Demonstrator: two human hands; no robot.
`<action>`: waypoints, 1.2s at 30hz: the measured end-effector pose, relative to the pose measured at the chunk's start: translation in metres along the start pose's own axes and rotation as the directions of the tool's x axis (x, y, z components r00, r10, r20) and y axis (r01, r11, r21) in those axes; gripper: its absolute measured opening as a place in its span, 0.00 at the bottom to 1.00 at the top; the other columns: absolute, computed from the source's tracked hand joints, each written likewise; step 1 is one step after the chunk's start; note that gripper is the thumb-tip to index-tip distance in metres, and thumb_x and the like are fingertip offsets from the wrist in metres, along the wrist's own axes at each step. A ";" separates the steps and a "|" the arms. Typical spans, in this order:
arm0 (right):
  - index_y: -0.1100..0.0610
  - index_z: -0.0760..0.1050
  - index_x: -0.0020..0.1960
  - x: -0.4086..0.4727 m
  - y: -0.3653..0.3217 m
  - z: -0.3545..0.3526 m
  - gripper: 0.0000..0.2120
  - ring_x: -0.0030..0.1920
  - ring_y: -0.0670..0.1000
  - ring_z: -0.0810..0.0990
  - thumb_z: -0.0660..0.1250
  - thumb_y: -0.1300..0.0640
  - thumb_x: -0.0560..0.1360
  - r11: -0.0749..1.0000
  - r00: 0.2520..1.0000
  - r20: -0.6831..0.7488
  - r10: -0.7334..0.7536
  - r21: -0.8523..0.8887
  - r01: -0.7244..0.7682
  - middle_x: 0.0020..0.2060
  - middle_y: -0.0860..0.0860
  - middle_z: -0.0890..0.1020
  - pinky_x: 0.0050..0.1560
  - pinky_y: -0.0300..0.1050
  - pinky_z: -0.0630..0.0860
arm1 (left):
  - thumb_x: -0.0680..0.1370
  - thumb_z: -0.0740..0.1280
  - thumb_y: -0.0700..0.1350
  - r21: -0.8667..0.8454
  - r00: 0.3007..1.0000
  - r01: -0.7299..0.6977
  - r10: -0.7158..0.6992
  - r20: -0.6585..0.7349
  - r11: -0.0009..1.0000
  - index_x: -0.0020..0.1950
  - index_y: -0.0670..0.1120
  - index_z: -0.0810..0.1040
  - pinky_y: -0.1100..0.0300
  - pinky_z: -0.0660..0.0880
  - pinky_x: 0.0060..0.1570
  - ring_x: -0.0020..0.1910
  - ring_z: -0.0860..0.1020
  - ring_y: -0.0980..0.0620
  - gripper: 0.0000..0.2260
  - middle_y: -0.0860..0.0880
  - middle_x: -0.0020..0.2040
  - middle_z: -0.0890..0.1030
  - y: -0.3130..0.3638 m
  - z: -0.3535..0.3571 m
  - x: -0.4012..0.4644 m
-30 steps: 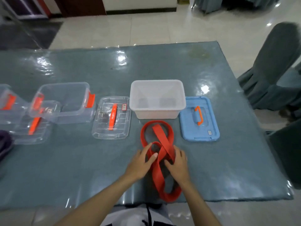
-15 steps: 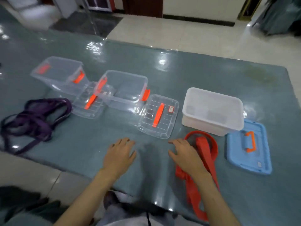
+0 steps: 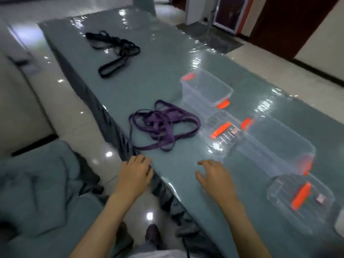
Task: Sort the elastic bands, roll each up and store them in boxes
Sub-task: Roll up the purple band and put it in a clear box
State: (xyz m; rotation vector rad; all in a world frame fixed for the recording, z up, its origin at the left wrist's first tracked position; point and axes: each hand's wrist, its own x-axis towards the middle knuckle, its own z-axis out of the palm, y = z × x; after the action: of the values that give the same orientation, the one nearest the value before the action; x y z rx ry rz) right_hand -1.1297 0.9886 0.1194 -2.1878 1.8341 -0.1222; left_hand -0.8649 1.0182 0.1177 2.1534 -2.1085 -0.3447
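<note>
1. Left hand (image 3: 135, 175) and right hand (image 3: 216, 176): apart, fingers relaxed, holding nothing, at the tabletop (image 3: 149, 86) near edge.
2. Purple bands (image 3: 163, 125): tangled heap just beyond the hands, beside a clear lid (image 3: 221, 130).
3. Clear boxes (image 3: 206, 92): open, empty.
4. Black bands (image 3: 115, 51): far end.
5. Risk: pulling one loop likely drags the whole tangle.
6. Lid stickers: unreadable.

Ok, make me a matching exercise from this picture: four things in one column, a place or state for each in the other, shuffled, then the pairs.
Things
1. purple bands
2. black bands
3. far clear box
4. left hand

Places or states
A. at the table's near edge, holding nothing
B. far up the table, alone
C. lidless, nothing inside
D. tangled heap beside a clear lid

Pairs: 1-D, 2-B, 3-C, 4-A
</note>
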 end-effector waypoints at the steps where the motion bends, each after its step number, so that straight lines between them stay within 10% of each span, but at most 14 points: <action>1: 0.52 0.78 0.69 0.017 -0.025 0.003 0.19 0.64 0.58 0.79 0.67 0.47 0.81 0.999 0.999 0.008 -0.041 -0.006 0.041 0.63 0.51 0.82 0.63 0.53 0.75 | 0.82 0.67 0.47 0.001 0.999 0.042 -0.042 -0.021 0.999 0.64 0.45 0.82 0.47 0.76 0.56 0.61 0.78 0.41 0.12 0.46 0.61 0.81 -0.023 -0.006 -0.001; 17: 0.59 0.85 0.50 0.267 -0.276 0.064 0.10 0.43 0.62 0.85 0.80 0.57 0.71 0.914 0.914 0.080 -0.398 -0.050 0.402 0.43 0.56 0.85 0.37 0.54 0.80 | 0.86 0.59 0.50 0.048 0.893 0.449 -0.447 -0.045 0.892 0.73 0.50 0.75 0.51 0.72 0.61 0.66 0.75 0.48 0.17 0.50 0.69 0.76 -0.286 -0.052 0.111; 23: 0.56 0.82 0.64 0.389 -0.337 0.077 0.15 0.59 0.61 0.82 0.71 0.51 0.80 0.937 0.932 0.095 -0.349 0.006 0.350 0.57 0.56 0.85 0.57 0.53 0.76 | 0.86 0.60 0.52 -0.048 0.898 0.439 -0.439 -0.006 0.897 0.78 0.50 0.70 0.50 0.72 0.65 0.70 0.73 0.47 0.20 0.50 0.74 0.73 -0.369 -0.072 0.219; 36: 0.54 0.79 0.69 0.590 -0.472 0.088 0.17 0.61 0.53 0.81 0.66 0.48 0.84 0.956 0.951 0.104 -0.290 0.083 0.282 0.63 0.51 0.83 0.60 0.48 0.77 | 0.85 0.63 0.50 -0.091 0.918 0.393 -0.396 -0.016 0.915 0.75 0.48 0.74 0.50 0.75 0.59 0.64 0.77 0.46 0.19 0.48 0.70 0.77 -0.541 -0.126 0.402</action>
State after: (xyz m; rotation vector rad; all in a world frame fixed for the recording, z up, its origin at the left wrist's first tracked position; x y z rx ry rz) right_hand -0.5482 0.4993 0.0938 -2.3474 1.4228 -0.1117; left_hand -0.3051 0.6240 0.0789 2.5034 -1.5929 -0.4198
